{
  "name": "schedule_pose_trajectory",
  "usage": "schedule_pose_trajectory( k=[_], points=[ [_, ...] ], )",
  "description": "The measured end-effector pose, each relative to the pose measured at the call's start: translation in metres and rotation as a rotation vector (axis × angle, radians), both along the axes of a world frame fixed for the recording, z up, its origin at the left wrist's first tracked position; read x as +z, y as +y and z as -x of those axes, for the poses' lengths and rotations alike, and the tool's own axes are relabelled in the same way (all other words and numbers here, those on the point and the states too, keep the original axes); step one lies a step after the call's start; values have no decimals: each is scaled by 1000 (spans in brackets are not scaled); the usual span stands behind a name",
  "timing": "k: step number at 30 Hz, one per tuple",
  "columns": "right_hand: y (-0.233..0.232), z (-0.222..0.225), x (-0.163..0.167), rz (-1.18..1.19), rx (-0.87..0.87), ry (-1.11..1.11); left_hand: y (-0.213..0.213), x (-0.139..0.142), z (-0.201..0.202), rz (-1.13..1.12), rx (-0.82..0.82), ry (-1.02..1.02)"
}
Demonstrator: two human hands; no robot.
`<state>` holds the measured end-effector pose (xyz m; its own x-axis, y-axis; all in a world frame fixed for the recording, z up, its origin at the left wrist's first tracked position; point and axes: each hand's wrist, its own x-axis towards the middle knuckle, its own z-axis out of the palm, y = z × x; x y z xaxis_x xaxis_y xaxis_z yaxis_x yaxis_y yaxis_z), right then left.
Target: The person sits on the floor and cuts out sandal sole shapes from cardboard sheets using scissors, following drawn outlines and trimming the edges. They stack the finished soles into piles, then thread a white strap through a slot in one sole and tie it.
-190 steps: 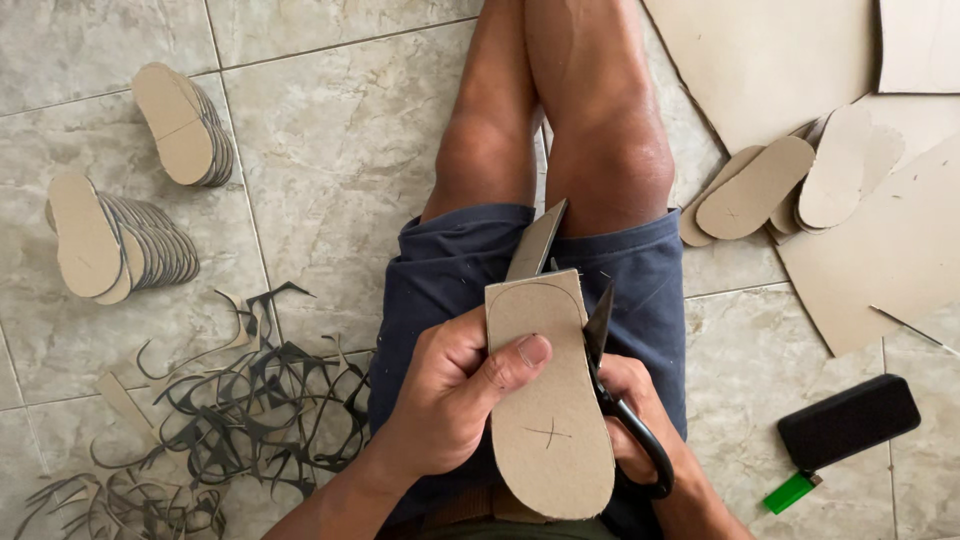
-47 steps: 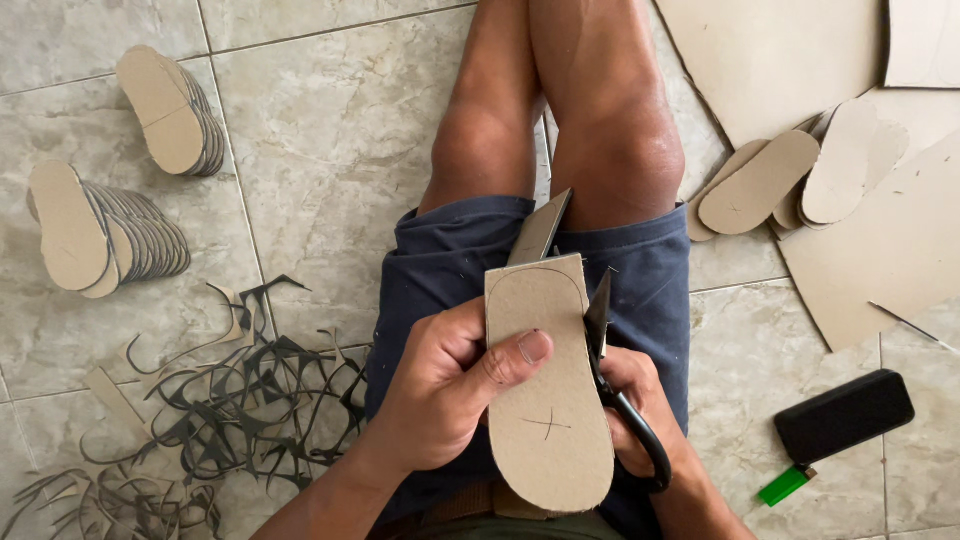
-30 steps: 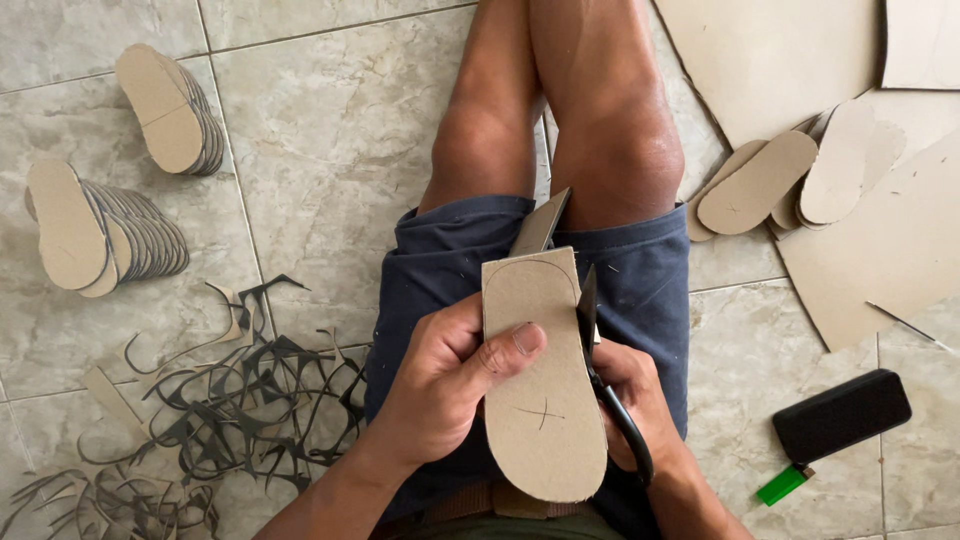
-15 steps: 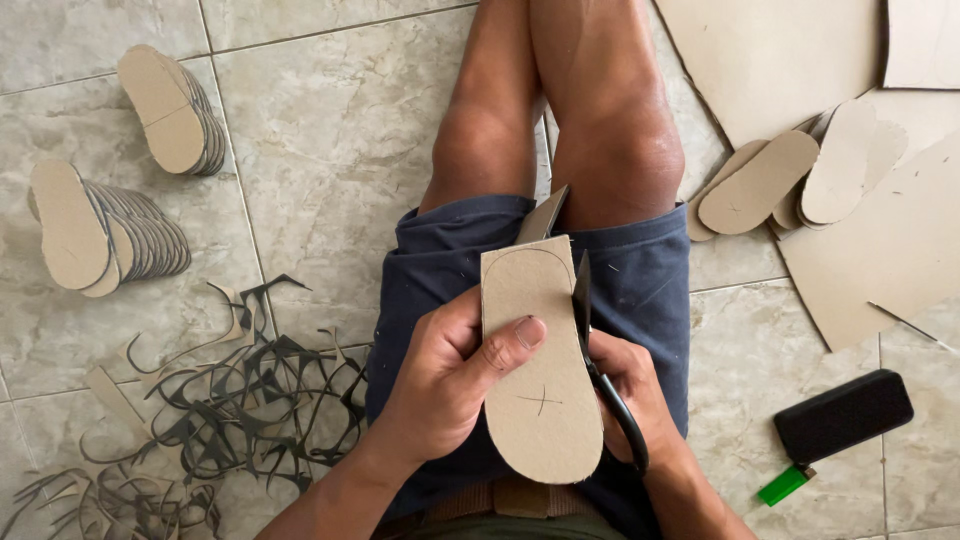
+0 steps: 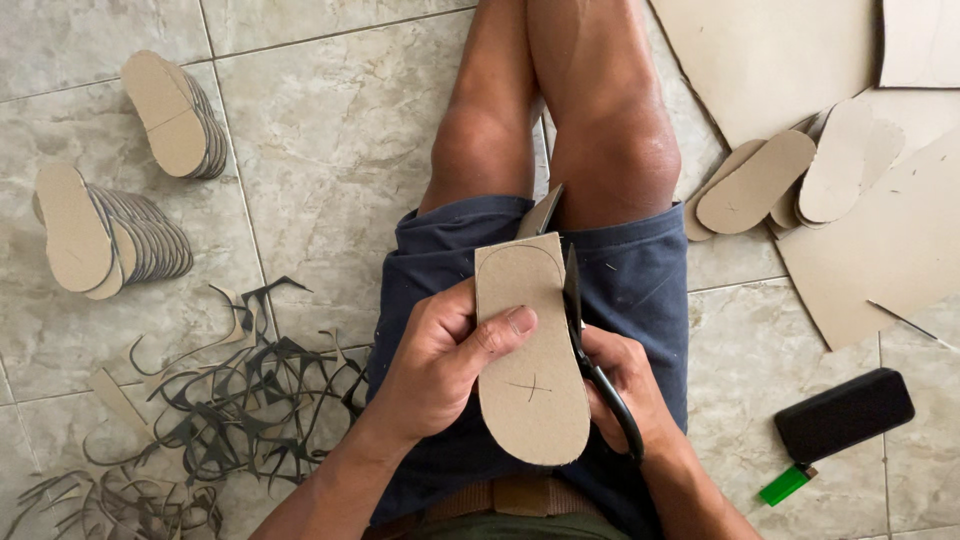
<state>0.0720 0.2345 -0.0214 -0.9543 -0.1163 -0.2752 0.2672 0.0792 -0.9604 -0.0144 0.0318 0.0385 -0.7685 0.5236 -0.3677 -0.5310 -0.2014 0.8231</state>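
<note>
Two hands meet low in the middle of the frame, above the lap of a person seated on a tiled floor in blue shorts. The left hand grips a cardboard sole, thumb pressed across its face and fingers curled behind its left edge; the sole stands nearly upright in the picture, rounded heel end at the bottom, squarer uncut end at the top, with a small pencilled cross below its middle. The right hand is closed through the black handles of scissors, whose blades run up along the sole's right edge, touching it near the top corner. A thin cut strip sticks up just behind the sole's top edge, against the shorts. At upper left lie two fanned stacks of finished soles, one higher and one lower and further left. Dark curly offcuts cover the floor at lower left. At upper right lie large cardboard sheets, with several loose soles overlapping just below them. At lower right a black oblong case lies beside a green lighter, well apart from the hands.
</note>
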Motion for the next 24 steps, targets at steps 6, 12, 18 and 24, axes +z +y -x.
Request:
schedule_pose_trajectory(
  k=[6, 12, 18, 24],
  points=[
    [0, 0, 0, 64, 15, 13, -1, -4, 0, 4, 6, -4],
    [-1, 1, 1, 11, 22, 2, -2, -5, -1, 17, 7, 20],
    [-1, 1, 0, 26, 27, 48, -2, -6, -2, 0, 13, 3],
    [-3, 0, -1, 8, 13, 4, 0, -7, -5, 1, 40, 3]
  ],
)
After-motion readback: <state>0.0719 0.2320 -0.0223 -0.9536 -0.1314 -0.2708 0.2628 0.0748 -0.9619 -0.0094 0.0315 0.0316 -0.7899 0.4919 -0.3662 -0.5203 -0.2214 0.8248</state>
